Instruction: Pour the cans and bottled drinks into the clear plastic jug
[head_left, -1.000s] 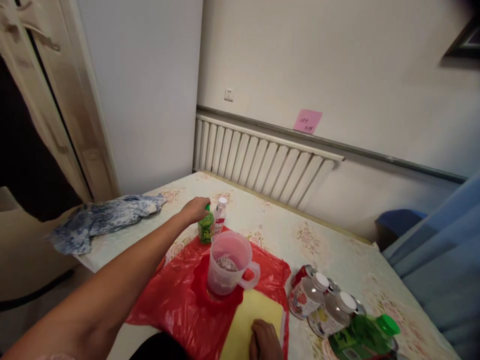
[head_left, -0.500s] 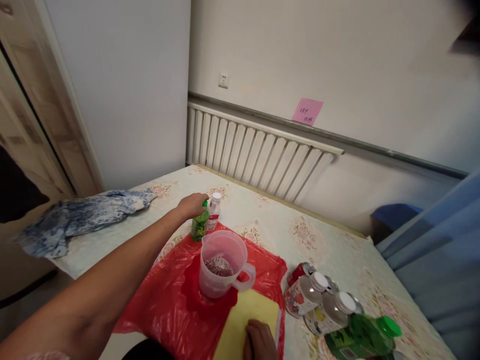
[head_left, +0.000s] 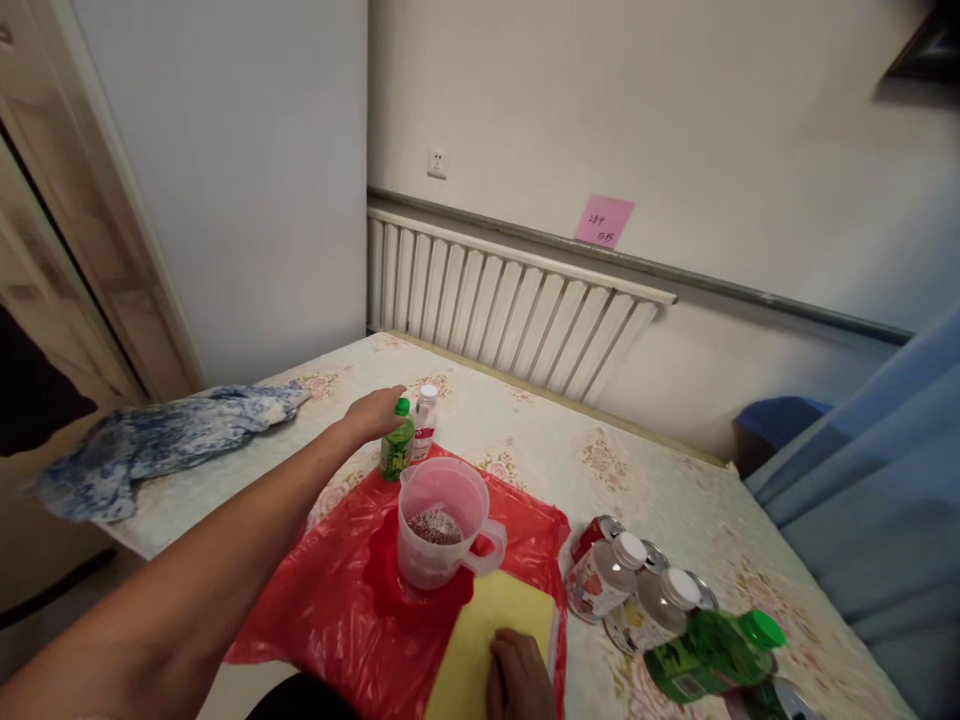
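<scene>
My left hand point(head_left: 376, 412) reaches across to a small green bottle point(head_left: 397, 445) with a green cap. Its fingers are apart beside the cap, and the bottle stands upright. Touching or close to it is a clear bottle point(head_left: 424, 425) with a white cap. My right hand point(head_left: 523, 678) rests on a yellow notebook point(head_left: 480, 640), its fingers curled; a dark gap hides what they may hold. A translucent measuring jug point(head_left: 435, 510) with small dark and pale bits inside stands on a red scalloped dish point(head_left: 382, 570). Under them lies a red plastic bag point(head_left: 315, 620).
At right stand several drinks: a red can point(head_left: 592, 535), white-capped bottles point(head_left: 606, 580) and a tilted green bottle point(head_left: 705, 655). A blue-white cloth point(head_left: 195, 425) lies over the table's left edge. A radiator point(head_left: 495, 300) and blue curtain point(head_left: 862, 480) border the flowered tablecloth point(head_left: 607, 455).
My left hand has shifted slightly left off the green bottle's cap, which now shows more fully. The bottle stays in place. My right hand has hardly moved; the view has turned slightly right.
</scene>
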